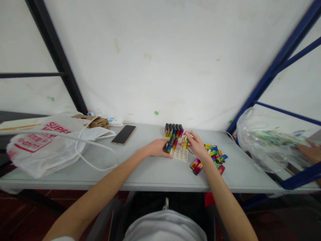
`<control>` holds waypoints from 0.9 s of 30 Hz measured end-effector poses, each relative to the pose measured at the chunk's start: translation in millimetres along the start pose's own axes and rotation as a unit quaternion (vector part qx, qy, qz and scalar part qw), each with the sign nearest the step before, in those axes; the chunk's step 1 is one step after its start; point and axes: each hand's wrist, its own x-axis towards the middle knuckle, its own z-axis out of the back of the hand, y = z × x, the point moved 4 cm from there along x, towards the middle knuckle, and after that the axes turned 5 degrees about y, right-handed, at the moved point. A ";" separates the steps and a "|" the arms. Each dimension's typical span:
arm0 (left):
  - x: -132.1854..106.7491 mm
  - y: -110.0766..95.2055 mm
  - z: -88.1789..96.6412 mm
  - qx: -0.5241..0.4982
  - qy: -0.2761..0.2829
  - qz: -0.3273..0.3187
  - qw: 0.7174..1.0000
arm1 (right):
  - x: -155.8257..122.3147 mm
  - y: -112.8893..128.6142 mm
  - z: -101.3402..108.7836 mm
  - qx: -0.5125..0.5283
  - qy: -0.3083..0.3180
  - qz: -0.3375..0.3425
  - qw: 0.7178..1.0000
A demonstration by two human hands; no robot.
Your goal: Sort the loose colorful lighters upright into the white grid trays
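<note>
On the table lies a white tray (181, 154) with rows of round holes. A few shiny coloured lighters (172, 144) stand upright at its left and back part. My left hand (159, 148) is curled around the tray's left end, thumb at the front edge, fingers partly hidden behind the lighters. Above the tray's right side, my right hand (196, 144) pinches a yellow-gold lighter (185, 143), held nearly upright. Just behind stands a block of upright lighters with black tops (174, 130). Loose lighters in mixed colours (217, 155) lie heaped beside my right forearm.
A phone (124, 134) lies to the left, near a white plastic bag (50, 144), a cardboard box (96, 122) and a looping white cable (97, 169). At right, a clear plastic bag (263, 144) sits by a blue metal frame (265, 80), with another person's hand (309, 151) beyond.
</note>
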 end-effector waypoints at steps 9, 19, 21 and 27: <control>0.7 3.3 -2.0 -0.007 -0.006 -0.001 1.000 | 6.6 -5.7 4.9 -0.145 -0.033 0.059 0.987; -1.2 -1.7 0.9 -0.028 0.000 -0.004 1.000 | 5.7 -11.1 0.5 -0.152 -0.101 0.040 0.982; -1.1 -1.7 0.9 -0.031 0.000 -0.007 1.000 | 6.1 -12.7 5.3 -0.225 -0.119 0.047 0.966; -1.0 -2.5 1.1 -0.028 0.007 -0.005 1.000 | 5.2 -12.5 9.8 -0.347 -0.170 0.076 0.919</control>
